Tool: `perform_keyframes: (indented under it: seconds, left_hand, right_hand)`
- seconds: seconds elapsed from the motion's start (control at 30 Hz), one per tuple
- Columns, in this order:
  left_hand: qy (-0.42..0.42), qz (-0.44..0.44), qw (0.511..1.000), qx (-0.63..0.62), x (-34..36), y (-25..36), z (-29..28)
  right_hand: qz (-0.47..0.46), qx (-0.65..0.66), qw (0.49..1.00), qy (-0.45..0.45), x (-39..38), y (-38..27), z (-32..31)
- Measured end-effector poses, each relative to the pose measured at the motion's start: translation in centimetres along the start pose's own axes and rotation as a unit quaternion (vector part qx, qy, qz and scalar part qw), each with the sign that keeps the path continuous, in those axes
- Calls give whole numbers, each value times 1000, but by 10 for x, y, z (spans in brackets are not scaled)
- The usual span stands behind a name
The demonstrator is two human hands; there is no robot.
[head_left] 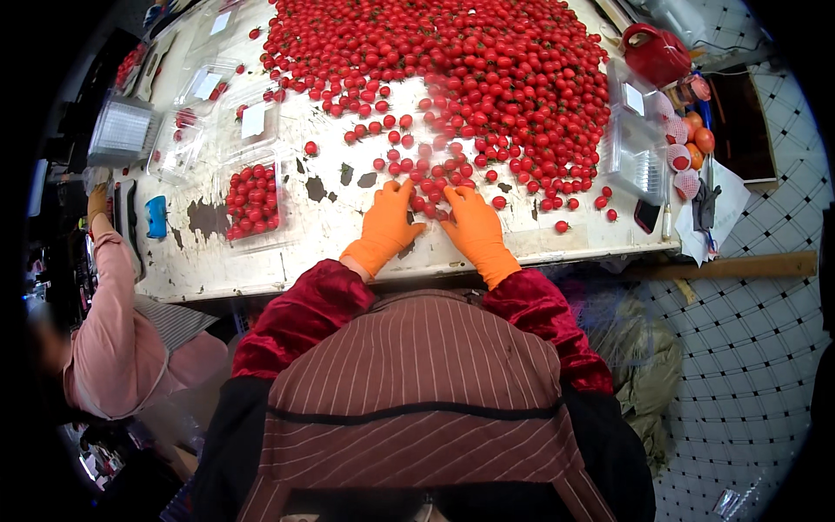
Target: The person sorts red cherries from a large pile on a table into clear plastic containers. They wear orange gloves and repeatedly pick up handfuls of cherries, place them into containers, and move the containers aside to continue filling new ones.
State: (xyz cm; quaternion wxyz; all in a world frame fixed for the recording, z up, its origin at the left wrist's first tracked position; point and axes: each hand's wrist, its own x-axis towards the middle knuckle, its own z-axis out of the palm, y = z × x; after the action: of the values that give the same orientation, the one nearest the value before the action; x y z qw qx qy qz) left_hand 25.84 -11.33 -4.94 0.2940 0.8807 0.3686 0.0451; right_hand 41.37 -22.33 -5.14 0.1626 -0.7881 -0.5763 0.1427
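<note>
My left hand [387, 228] and my right hand [471, 228], in orange gloves with dark red sleeves, rest on either side of a small cluster of red cherry tomatoes [429, 204] near the table's front edge. The fingers of both are slightly bent and apart, at or touching the fruit; I see nothing gripped. A large heap of tomatoes [487, 52] covers the back of the worn white table [313, 244]. To my left, a clear plastic punnet [252, 200] holds several tomatoes.
Clear punnets [178, 143], stacked containers [122, 130] and a blue object [156, 217] lie left. A co-worker in pink [117, 348] reaches along that side. More containers [635, 148], a phone [646, 215], red kettle [652, 56] and netted fruit [683, 157] line the right side.
</note>
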Motion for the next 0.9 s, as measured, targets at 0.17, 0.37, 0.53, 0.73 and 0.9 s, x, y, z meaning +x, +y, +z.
perform_keyframes:
  seconds: [0.17,0.37,0.53,0.73,0.9]
  left_hand:
    - [3,0,999,36,1,2,7]
    - [20,32,999,4,0,-8,9]
    - [-22,57,998,-24,-5,-11,-5]
    - [77,51,988,-123,-9,-14,-19]
    - [-7,-67,924,-377,6,-7,-18]
  right_hand:
    - [2,-4,1000,27,6,-10,-5]
    - [-89,-94,990,54,35,2,11]
    - [-119,-81,989,41,46,10,8]
    - [-110,31,988,105,35,5,0]
    - [-165,29,979,115,37,-23,-7]
